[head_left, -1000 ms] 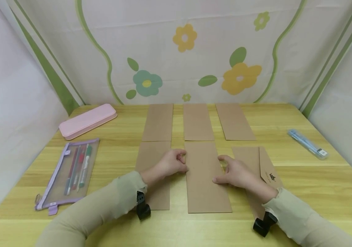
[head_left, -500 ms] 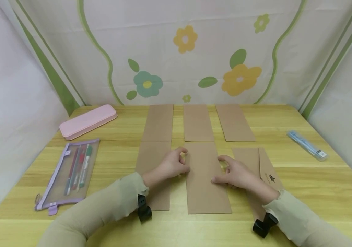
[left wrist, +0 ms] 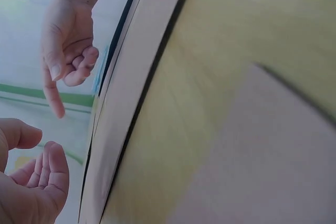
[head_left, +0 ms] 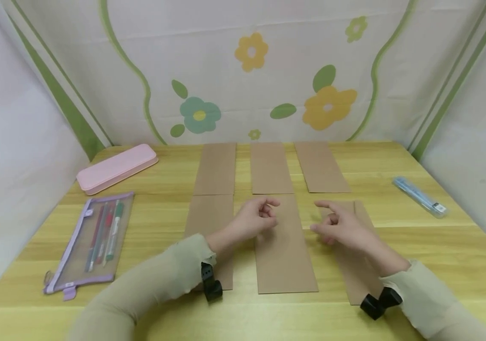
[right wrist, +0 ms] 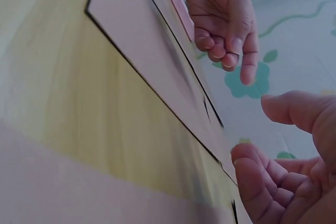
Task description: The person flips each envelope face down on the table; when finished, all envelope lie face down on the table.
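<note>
Brown kraft envelopes lie in two rows of three. Above the front middle envelope (head_left: pixel 285 265) hovers my left hand (head_left: pixel 253 218), fingers loosely bent and holding nothing. My right hand (head_left: pixel 347 229) is raised over the front right envelope (head_left: pixel 358 279), its index finger and thumb apart and nothing between them. That envelope's printed flap is mostly covered by the hand and wrist. Left of the middle one is the front left envelope (head_left: pixel 209 213), partly under my left forearm. In the right wrist view a gap shows between my right thumb and fingertips (right wrist: pixel 247 156).
Behind are the back left envelope (head_left: pixel 214 169), back middle envelope (head_left: pixel 270 168) and back right envelope (head_left: pixel 321 167). At left are a pink case (head_left: pixel 117 168) and a mesh pouch (head_left: pixel 72 241) with pens. A clear-blue slim pack (head_left: pixel 419 196) lies at right. A flowered cloth (head_left: pixel 234 94) hangs behind.
Both hands have come up off the edges of the front middle envelope. The left hand has shifted right over it, while the right hand has drawn away to the right. The envelopes stay put.
</note>
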The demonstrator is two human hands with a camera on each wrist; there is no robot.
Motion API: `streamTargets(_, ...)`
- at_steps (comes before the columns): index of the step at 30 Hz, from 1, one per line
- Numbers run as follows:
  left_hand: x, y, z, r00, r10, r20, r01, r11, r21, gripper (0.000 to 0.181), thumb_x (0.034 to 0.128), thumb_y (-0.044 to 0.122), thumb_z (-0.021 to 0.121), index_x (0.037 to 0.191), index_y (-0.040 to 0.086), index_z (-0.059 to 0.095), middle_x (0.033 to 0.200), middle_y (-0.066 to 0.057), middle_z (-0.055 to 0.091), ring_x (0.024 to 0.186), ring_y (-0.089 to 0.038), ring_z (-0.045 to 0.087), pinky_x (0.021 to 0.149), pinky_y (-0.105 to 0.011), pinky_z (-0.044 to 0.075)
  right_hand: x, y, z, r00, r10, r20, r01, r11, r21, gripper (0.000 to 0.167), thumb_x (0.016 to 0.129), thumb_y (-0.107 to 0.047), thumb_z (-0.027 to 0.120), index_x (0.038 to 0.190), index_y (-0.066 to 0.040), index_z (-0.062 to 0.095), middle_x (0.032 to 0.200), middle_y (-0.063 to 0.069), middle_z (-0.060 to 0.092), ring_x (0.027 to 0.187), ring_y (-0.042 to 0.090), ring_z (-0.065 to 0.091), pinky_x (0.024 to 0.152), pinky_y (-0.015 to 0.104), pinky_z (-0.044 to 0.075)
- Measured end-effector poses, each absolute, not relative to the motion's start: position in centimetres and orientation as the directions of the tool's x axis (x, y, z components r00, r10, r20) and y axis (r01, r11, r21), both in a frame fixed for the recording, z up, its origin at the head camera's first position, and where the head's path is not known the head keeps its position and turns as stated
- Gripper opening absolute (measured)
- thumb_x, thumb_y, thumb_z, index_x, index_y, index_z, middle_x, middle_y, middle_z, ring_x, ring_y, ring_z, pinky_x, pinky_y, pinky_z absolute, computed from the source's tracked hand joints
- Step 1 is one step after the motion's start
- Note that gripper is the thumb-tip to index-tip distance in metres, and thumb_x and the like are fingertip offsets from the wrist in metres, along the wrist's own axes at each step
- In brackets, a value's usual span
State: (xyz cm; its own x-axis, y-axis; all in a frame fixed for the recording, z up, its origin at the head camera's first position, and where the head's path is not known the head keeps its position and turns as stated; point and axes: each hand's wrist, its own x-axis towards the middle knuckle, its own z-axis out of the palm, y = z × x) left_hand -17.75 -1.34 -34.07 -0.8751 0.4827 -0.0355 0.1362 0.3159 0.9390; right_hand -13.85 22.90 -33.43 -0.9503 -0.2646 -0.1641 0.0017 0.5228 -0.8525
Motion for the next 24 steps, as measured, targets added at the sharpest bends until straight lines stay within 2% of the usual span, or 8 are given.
streamTargets(7,-18.0,2.0,-34.6,-0.851,0.520,-0.073,0.062,0.238,0.969,0.040,0.0819,-0.001,0.063,0.120,-0.001,0.052,0.086,-0.003,0.055,0.073,-0.012,0.053,0.062,-0.020,0.045,-13.4,25.5,-33.0,-0.969,-0.218,-0.121,-0.024,0.565,-0.825,0.069,0.087,-0.028,0.064,0.140,0.000,0.031,0.082,0.012,0.063,0.067,0.015,0.056,0.061,0.029,0.050)
streamTargets(10,-18.0,3.2,-34.9,-0.843,0.530,-0.087,0.027,0.203,0.979,0.042,0.0808,-0.002,0.064,0.121,-0.003,0.051,0.086,-0.003,0.055,0.073,-0.011,0.054,0.063,-0.020,0.047,-13.2,26.8,-33.0,-0.976,-0.186,-0.116,-0.018,0.594,-0.805,0.066,0.088,-0.030,0.063,0.139,-0.001,0.034,0.086,0.012,0.062,0.069,0.016,0.059,0.056,0.029,0.048)
streamTargets(14,-18.1,4.7,-35.0,-0.847,0.520,-0.113,-0.013,0.191,0.981,0.047,0.0792,-0.001,0.065,0.124,-0.001,0.051,0.091,-0.004,0.056,0.075,-0.011,0.056,0.066,-0.022,0.050,-12.9,28.7,-33.2,-0.982,-0.158,-0.107,-0.013,0.612,-0.791,0.063,0.088,-0.029,0.063,0.137,0.001,0.037,0.094,0.014,0.058,0.072,0.017,0.061,0.055,0.029,0.049)
streamTargets(21,-17.9,6.9,-35.0,-0.848,0.505,-0.162,-0.077,0.185,0.980,0.056,0.0763,-0.003,0.069,0.128,0.000,0.048,0.107,-0.009,0.056,0.090,-0.011,0.053,0.078,-0.021,0.048,-12.1,31.7,-33.7,-0.991,-0.096,-0.093,0.006,0.667,-0.745,0.063,0.088,-0.027,0.064,0.135,0.007,0.038,0.115,0.023,0.053,0.083,-0.006,0.052,0.068,0.020,0.050)
streamTargets(24,-17.5,7.7,-35.2,-0.850,0.492,-0.191,-0.110,0.190,0.976,0.060,0.0741,-0.006,0.070,0.130,0.001,0.047,0.110,-0.009,0.056,0.096,-0.014,0.054,0.084,-0.023,0.047,-11.8,32.6,-34.0,-0.991,-0.088,-0.101,0.017,0.668,-0.744,0.062,0.087,-0.023,0.064,0.133,0.009,0.037,0.116,0.026,0.052,0.083,-0.008,0.050,0.069,0.019,0.050)
